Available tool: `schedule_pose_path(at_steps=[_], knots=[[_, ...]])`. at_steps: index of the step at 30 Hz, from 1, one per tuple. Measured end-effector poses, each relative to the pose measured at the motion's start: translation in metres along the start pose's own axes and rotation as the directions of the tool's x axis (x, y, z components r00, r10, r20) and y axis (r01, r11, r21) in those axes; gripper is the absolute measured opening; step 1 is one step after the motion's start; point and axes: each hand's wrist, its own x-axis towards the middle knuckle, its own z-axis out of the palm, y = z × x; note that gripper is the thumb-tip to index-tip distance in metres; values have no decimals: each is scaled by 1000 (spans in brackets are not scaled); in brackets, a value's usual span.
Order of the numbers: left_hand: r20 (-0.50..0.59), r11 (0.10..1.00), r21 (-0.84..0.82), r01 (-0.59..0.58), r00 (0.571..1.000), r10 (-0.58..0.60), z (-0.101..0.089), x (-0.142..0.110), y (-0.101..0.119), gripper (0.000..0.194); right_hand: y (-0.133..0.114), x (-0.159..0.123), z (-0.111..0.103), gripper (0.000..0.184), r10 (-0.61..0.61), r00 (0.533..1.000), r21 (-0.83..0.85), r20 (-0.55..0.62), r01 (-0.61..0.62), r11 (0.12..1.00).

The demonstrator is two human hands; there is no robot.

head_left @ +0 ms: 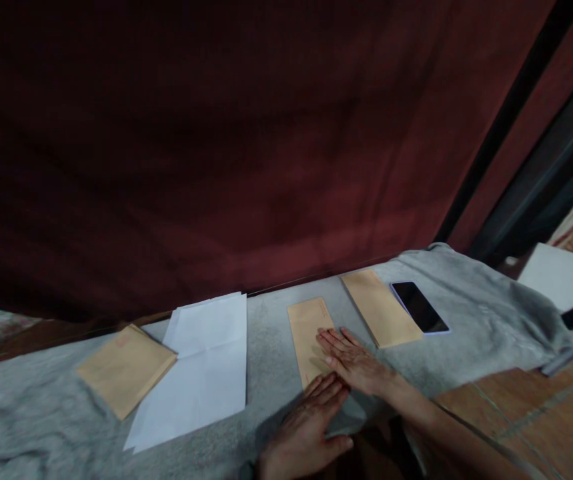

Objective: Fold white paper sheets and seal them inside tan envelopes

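Single flat tan paper envelope [306,327] lies at centre of the tabletop, long side running near to far, near end under both hands. Right hand [359,367] is flat on its middle-to-near part, fingers extended, gripping nothing; left hand [303,427] is spread palm-down at the near end, also released, fingertips close to the right hand's thumb. Main risk, my read: uneven or sideways palm pressure skews the envelope or puts a stray crease in it, since the soft grey cloth cover [266,347] gives under load and could ruck up or drag along. Hands nearly meet, so fingers could bump and shove the paper. Can't tell if there's anything inside it. Just right: thick stack of tan envelopes [381,310], edges not fully flush; a right forearm swing could fan it out or push it into the black-screened phone with a lilac edge [419,307] close beside it. Stack-phone contact: can't tell. Left: loose white paper sheets [206,360], edges staggered, could slide if a left sleeve or elbow catches them. Far left, a tan envelope bundle [126,370] sits skewed, partly over the sheets' left edge; pulling a sheet could drag it too, or spill the bundle.
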Motion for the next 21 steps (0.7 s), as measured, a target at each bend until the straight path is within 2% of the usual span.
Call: schedule_pose_path(at_steps=[5,8,11,14,16,18,19,21], knots=[[-80,983,-185,-11,997,-4,-17,-4,-4,52,-13,-19,-7,55,-90,996,-4,-17,90,996],[-176,948,-318,18,981,-78,-21,-4,-8,38,-22,-33,-9,58,-151,987,-36,-54,149,988],[-274,928,-360,93,940,-201,-22,1,-15,30,-30,-45,-11,63,-198,977,-63,-73,194,979],[-398,928,-364,82,887,-235,-21,10,-20,27,-37,-54,-12,70,-220,973,-78,-63,215,974],[-492,944,-326,49,844,-214,-20,18,-23,29,-40,-58,-12,73,-223,973,-72,-50,219,973],[-557,976,-209,54,814,-165,-16,27,-26,33,-43,-63,-10,76,-225,973,-56,-41,223,973],[-572,989,-127,76,809,-136,-14,32,-28,37,-44,-65,-9,77,-229,973,-46,-33,228,973],[-557,989,48,139,826,-89,-9,41,-31,45,-45,-68,-4,79,-241,970,-25,-10,241,970]])
